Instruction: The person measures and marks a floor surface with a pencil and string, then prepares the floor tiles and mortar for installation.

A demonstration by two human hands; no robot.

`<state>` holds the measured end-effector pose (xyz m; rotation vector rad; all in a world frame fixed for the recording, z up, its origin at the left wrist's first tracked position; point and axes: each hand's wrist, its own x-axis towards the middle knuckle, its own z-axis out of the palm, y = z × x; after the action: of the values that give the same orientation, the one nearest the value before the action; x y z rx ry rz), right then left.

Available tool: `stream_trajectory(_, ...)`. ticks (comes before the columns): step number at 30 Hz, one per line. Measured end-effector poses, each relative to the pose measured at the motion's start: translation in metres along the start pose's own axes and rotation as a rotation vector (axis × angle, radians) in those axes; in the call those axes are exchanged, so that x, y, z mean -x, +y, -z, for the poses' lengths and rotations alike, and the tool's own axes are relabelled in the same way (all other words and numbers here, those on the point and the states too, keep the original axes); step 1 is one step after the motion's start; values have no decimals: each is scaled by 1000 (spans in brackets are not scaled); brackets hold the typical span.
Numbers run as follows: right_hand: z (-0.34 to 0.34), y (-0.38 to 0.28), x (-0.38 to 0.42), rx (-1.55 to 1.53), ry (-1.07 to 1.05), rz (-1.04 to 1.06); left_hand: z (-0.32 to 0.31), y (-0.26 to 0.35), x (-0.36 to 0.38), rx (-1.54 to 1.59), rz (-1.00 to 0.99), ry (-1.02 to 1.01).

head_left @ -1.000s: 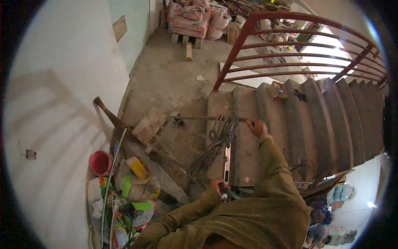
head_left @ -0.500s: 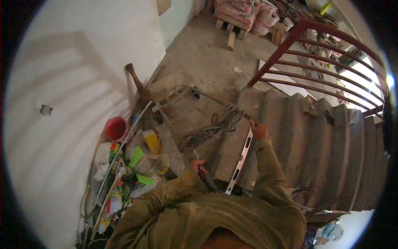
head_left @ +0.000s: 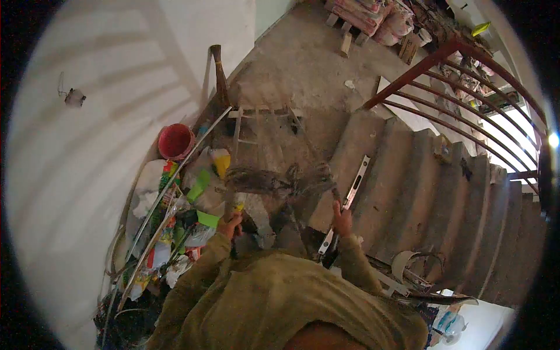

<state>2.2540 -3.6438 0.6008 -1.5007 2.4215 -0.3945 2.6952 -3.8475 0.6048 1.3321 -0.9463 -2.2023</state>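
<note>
A ladder-like carrying frame (head_left: pixel 247 142) with crossbars stretches out before me, narrower at its far end. Dark, tangled rope (head_left: pixel 256 179) is wound across its near part. My left hand (head_left: pixel 230 224) is closed around the left handle, and my right hand (head_left: pixel 342 220) grips the right one. Close to the right hand, a silver spirit level (head_left: pixel 356 182) lies slanted over the concrete steps, partly hidden by that hand. Some of the frame is blurred.
Concrete stairs (head_left: pixel 402 192) with a red-brown railing (head_left: pixel 408 70) are on the right. Along the left wall lie a red bucket (head_left: pixel 176 142), a long thin rod (head_left: pixel 175 181) and bagged rubbish. A wooden-handled tool (head_left: pixel 219 76) leans there. Stacked sacks (head_left: pixel 361 14) stand at the back.
The frame has swung from a slant to nearly straight ahead. My left hand has moved left and slightly up; my right hand has come lower and left. The view has shifted too.
</note>
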Motion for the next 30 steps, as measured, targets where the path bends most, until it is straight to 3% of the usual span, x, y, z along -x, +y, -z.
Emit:
stream_trajectory(2, -7, -29, 37, -265, -127, -235, 29, 9, 30, -159, -44, 132)
stream_trajectory(4, 19, -100, 65, -601, 15, -388, 56, 16, 57, -278, -51, 252)
stream_trajectory(5, 17, -111, 79, -692, -64, -557, 69, 19, 71, -336, -52, 305)
stream_trajectory(8, 91, -204, 86, -823, -126, -674, 99, 24, 108, -482, -66, 414)
stream_trajectory(11, 73, -182, 117, -903, -156, -708, 110, 30, 129, -598, -118, 514)
stream_trajectory(14, 126, -225, 104, -892, -146, -699, 121, 39, 130, -686, -260, 636)
stream_trajectory(18, 103, -227, 102, -1123, -68, -726, 74, 110, 116, -429, -450, 567)
stream_trajectory(21, 74, -221, 93, -916, 1, -488, 119, 126, 88, -583, -263, 631)
stream_trajectory(23, 77, -225, 65, -1032, -42, -431, 107, 175, 67, -512, -88, 498)
stream_trajectory(25, 36, -223, 50, -1038, 5, -365, 104, 218, 39, -988, -233, 416)
stream_trajectory(26, 22, -224, 40, -1018, 36, -331, 111, 229, 30, -1226, -552, 325)
stream_trajectory(28, 0, -236, 18, -1099, 55, -371, 135, 244, -23, -1161, -753, 238)
stream_trajectory(30, 1, -249, -14, -1204, 60, -435, 145, 262, -80, -873, -637, 234)
